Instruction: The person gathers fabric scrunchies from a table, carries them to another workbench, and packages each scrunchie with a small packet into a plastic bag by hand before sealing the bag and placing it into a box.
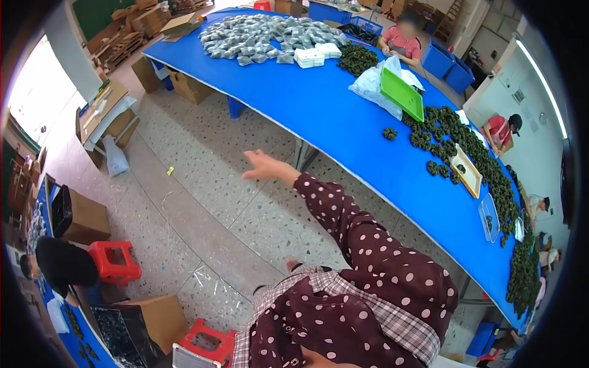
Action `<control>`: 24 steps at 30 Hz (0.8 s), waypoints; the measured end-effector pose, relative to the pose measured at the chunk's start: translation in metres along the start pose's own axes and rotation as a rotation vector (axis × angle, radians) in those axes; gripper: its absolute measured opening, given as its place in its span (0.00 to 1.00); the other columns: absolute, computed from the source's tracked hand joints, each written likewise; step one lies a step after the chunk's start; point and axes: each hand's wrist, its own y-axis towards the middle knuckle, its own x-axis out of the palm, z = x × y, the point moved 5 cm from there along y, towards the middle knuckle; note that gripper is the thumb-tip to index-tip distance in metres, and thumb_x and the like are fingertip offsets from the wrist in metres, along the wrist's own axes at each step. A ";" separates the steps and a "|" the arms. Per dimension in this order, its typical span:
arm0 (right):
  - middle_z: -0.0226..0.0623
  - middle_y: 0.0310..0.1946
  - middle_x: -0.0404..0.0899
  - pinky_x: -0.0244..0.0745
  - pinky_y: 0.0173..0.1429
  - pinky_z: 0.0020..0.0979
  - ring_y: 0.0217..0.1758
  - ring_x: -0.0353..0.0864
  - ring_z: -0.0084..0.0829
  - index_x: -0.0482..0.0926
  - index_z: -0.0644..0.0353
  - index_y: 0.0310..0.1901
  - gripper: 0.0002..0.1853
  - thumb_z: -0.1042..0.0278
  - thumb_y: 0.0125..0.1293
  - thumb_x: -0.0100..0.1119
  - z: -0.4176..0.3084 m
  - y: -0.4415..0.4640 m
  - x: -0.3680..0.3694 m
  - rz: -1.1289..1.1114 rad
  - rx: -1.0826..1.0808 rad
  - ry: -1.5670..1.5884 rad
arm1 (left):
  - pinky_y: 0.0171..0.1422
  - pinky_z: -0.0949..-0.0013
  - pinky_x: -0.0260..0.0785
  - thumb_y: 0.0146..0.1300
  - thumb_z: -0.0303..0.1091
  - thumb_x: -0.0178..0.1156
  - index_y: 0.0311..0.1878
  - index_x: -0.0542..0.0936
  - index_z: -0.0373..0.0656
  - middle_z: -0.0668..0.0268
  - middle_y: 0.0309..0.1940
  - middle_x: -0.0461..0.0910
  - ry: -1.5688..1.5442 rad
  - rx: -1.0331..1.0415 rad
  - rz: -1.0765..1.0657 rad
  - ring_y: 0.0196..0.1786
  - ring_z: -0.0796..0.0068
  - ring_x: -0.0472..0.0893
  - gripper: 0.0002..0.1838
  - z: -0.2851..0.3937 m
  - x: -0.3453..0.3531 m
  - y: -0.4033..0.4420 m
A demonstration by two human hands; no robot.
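My right hand [265, 166] reaches out over the speckled floor [208, 184], fingers apart and nothing in them. It is beside the near edge of a long blue-topped table [288, 104] but does not touch it. A dark sleeve with pale dots covers that arm. At the bottom edge a strip of skin [328, 362] shows by a buttoned dotted cloth; it may be my left hand, its fingers hidden. On the table lie many dark green ruffled clumps [438, 132], a green tray [402, 94] on a clear plastic bag [367, 86], and a cream tray [466, 172].
Many small grey packets [257, 37] and white stacks [308, 58] cover the table's far end. Co-workers [402, 40] sit along its far side. Left of me are red stools [115, 260], cardboard boxes [86, 216], a carton table [104, 113] and a person in a black cap [67, 264].
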 end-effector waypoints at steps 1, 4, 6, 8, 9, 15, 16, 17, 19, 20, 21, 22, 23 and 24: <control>0.59 0.74 0.61 0.66 0.75 0.50 0.73 0.67 0.59 0.54 0.63 0.79 0.47 0.47 0.68 0.65 0.023 -0.002 -0.013 0.004 0.066 0.029 | 0.60 0.59 0.75 0.71 0.54 0.57 0.66 0.76 0.41 0.54 0.61 0.82 -0.016 0.005 0.018 0.59 0.52 0.82 0.30 0.007 -0.013 0.009; 0.53 0.76 0.62 0.63 0.78 0.50 0.77 0.63 0.58 0.55 0.64 0.79 0.47 0.47 0.67 0.65 0.085 0.000 -0.039 0.077 0.234 0.090 | 0.61 0.59 0.75 0.70 0.53 0.58 0.66 0.76 0.42 0.54 0.62 0.82 -0.160 -0.067 0.025 0.59 0.52 0.82 0.30 0.014 -0.055 0.054; 0.56 0.73 0.66 0.70 0.71 0.52 0.71 0.70 0.59 0.56 0.59 0.79 0.46 0.52 0.66 0.68 0.110 0.011 -0.049 0.165 0.221 0.009 | 0.62 0.59 0.75 0.69 0.53 0.58 0.67 0.76 0.42 0.55 0.62 0.82 -0.214 -0.093 0.046 0.59 0.52 0.82 0.30 0.013 -0.084 0.089; 0.57 0.68 0.72 0.75 0.65 0.52 0.64 0.78 0.58 0.55 0.55 0.80 0.47 0.57 0.64 0.70 0.107 0.022 -0.053 0.181 0.101 -0.066 | 0.62 0.59 0.75 0.69 0.52 0.59 0.67 0.76 0.42 0.55 0.62 0.81 -0.257 -0.133 0.087 0.60 0.52 0.82 0.30 0.013 -0.108 0.115; 0.52 0.66 0.75 0.76 0.64 0.50 0.63 0.79 0.55 0.52 0.54 0.81 0.48 0.59 0.64 0.70 0.090 0.041 -0.047 0.137 0.017 -0.141 | 0.62 0.59 0.75 0.69 0.52 0.59 0.67 0.76 0.42 0.55 0.63 0.81 -0.266 -0.165 0.109 0.60 0.52 0.82 0.30 0.016 -0.122 0.124; 0.41 0.35 0.86 0.78 0.40 0.39 0.33 0.85 0.43 0.54 0.44 0.82 0.47 0.66 0.63 0.66 -0.236 0.123 -0.058 -0.014 -0.771 -0.164 | 0.64 0.59 0.75 0.67 0.50 0.60 0.69 0.76 0.43 0.56 0.64 0.81 -0.333 -0.325 0.261 0.60 0.53 0.83 0.31 0.033 -0.222 0.184; 0.41 0.33 0.86 0.78 0.38 0.39 0.31 0.84 0.43 0.55 0.42 0.81 0.45 0.66 0.64 0.66 -0.287 0.125 -0.073 -0.010 -0.869 -0.174 | 0.64 0.59 0.75 0.67 0.49 0.61 0.69 0.76 0.43 0.56 0.64 0.81 -0.342 -0.320 0.287 0.60 0.53 0.83 0.31 0.040 -0.244 0.198; 0.41 0.31 0.85 0.77 0.36 0.39 0.29 0.84 0.42 0.57 0.41 0.81 0.44 0.65 0.64 0.66 -0.330 0.124 -0.091 0.003 -0.953 -0.192 | 0.64 0.59 0.75 0.67 0.49 0.61 0.69 0.76 0.43 0.56 0.64 0.81 -0.360 -0.305 0.316 0.61 0.53 0.83 0.31 0.048 -0.264 0.212; 0.41 0.31 0.86 0.78 0.35 0.39 0.27 0.84 0.40 0.58 0.41 0.81 0.43 0.64 0.65 0.66 -0.383 0.134 -0.116 0.054 -1.100 -0.154 | 0.65 0.59 0.75 0.66 0.48 0.61 0.69 0.76 0.43 0.56 0.64 0.81 -0.397 -0.267 0.390 0.61 0.53 0.83 0.31 0.070 -0.297 0.236; 0.41 0.31 0.86 0.78 0.35 0.39 0.27 0.84 0.40 0.58 0.41 0.81 0.43 0.64 0.65 0.66 -0.400 0.147 -0.124 0.051 -1.121 -0.144 | 0.65 0.59 0.75 0.66 0.48 0.62 0.70 0.76 0.43 0.56 0.64 0.81 -0.425 -0.244 0.440 0.61 0.53 0.83 0.31 0.080 -0.313 0.244; 0.43 0.33 0.86 0.78 0.37 0.39 0.29 0.85 0.41 0.58 0.42 0.81 0.43 0.65 0.65 0.65 -0.414 0.159 -0.130 0.041 -1.133 -0.200 | 0.65 0.59 0.75 0.66 0.48 0.62 0.70 0.76 0.44 0.56 0.65 0.81 -0.466 -0.225 0.500 0.61 0.54 0.83 0.31 0.090 -0.328 0.253; 0.43 0.34 0.87 0.78 0.37 0.40 0.31 0.85 0.41 0.58 0.43 0.81 0.43 0.65 0.65 0.65 -0.421 0.170 -0.132 0.034 -1.148 -0.226 | 0.66 0.59 0.75 0.66 0.47 0.62 0.70 0.76 0.44 0.56 0.65 0.81 -0.517 -0.208 0.568 0.61 0.54 0.83 0.31 0.100 -0.338 0.258; 0.44 0.35 0.87 0.79 0.38 0.40 0.32 0.86 0.41 0.57 0.43 0.81 0.43 0.65 0.66 0.65 -0.428 0.181 -0.134 0.027 -1.163 -0.252 | 0.65 0.60 0.75 0.66 0.47 0.63 0.70 0.77 0.43 0.56 0.63 0.82 -0.577 -0.198 0.630 0.60 0.54 0.84 0.31 0.111 -0.343 0.262; 0.44 0.36 0.87 0.79 0.39 0.40 0.33 0.86 0.42 0.58 0.44 0.81 0.42 0.65 0.66 0.65 -0.427 0.195 -0.132 0.022 -1.174 -0.221 | 0.64 0.60 0.75 0.65 0.46 0.63 0.69 0.77 0.43 0.57 0.61 0.84 -0.635 -0.184 0.692 0.59 0.55 0.84 0.31 0.121 -0.348 0.267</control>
